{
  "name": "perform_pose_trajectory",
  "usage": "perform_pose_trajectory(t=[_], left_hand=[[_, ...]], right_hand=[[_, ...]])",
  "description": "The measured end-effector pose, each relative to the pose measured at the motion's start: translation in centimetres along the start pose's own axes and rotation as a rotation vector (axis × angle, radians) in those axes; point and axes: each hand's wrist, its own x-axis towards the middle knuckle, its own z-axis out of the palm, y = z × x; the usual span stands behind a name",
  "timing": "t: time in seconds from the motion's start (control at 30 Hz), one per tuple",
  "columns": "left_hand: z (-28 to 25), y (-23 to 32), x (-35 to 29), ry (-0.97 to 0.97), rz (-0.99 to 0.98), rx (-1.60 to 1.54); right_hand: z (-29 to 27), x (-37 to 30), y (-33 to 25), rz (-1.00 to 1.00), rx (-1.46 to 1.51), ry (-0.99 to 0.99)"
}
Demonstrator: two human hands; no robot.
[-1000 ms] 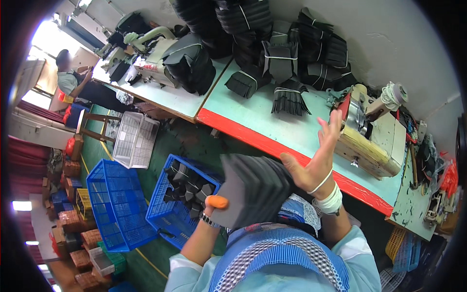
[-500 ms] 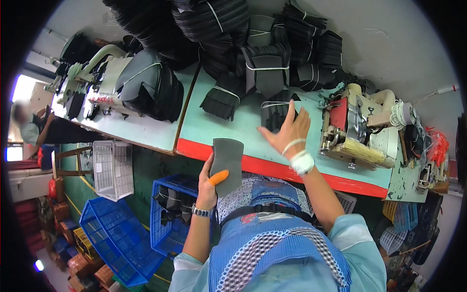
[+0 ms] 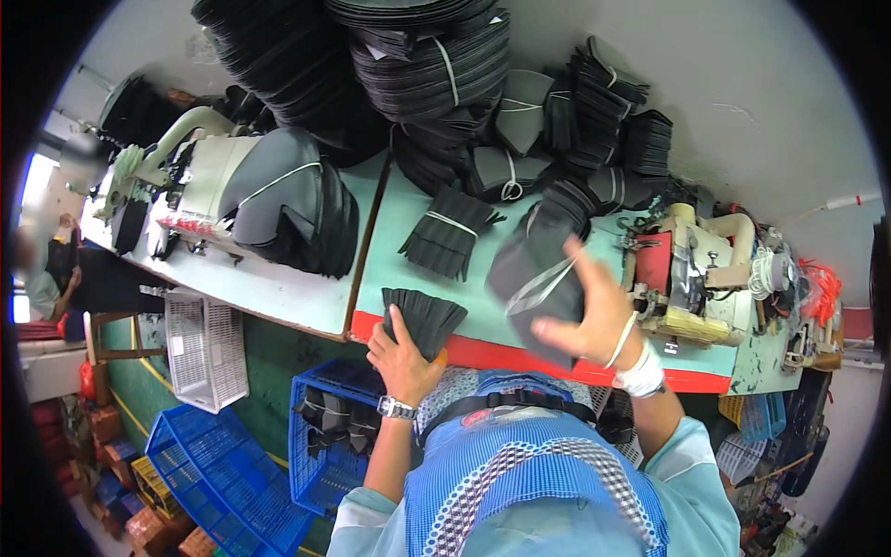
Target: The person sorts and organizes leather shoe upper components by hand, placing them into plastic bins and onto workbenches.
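Observation:
My left hand [image 3: 404, 360] is closed around a small stack of black sheet pieces [image 3: 423, 320], its layered edges fanned toward the table's front edge. An orange cover shows at that hand's thumb. To the right, my right hand [image 3: 601, 320], smeared by motion, grips a larger bundle of dark grey cut pieces [image 3: 520, 271] tied with a white band. The thumb lies across the bundle, while some of the fingers are hidden. This bundle is tilted, its lower end over the red front edge. Beyond my left hand, a black tied bundle [image 3: 447, 232] lies on the pale green table [image 3: 385, 265].
Tall piles of tied black pieces [image 3: 432, 74] stand against the wall. One machine [image 3: 696, 278] is at the right, another [image 3: 200, 172] at the left beside a large grey bundle [image 3: 292, 200]. Blue crates [image 3: 227, 478] and a white basket [image 3: 206, 353] stand below left. Other people [image 3: 56, 269] are far left.
My right hand has gone from spread and empty to gripping the large bundle, pulled from the pile toward me. My left hand has turned its stack from flat face to layered edges.

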Motion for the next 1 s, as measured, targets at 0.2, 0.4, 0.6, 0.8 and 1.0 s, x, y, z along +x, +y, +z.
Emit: perform_pose_trajectory(t=[0.2,0.4,0.6,0.8,1.0], left_hand=[[0.0,1.2,-0.1,-0.010,0.010,-0.019],[-0.8,-0.1,-0.9,-0.157,-0.084,-0.421],[-3.1,1.2,-0.7,-0.631,-0.384,-2.042],[-1.4,3.5,0.2,-0.882,-0.612,-1.973],[2.5,0.1,-1.4,-0.519,-0.428,-1.338]], right_hand=[[1.7,12.0,3.4,-0.139,-0.536,0.568],[4.5,12.6,4.4,-0.235,-0.520,0.489],[7.9,-2.6,2.4,0.266,0.706,-0.329],[9.5,-2.0,-1.2,0.274,0.941,-0.221],[14.0,-1.3,0.4,0.201,-0.028,-0.176]])
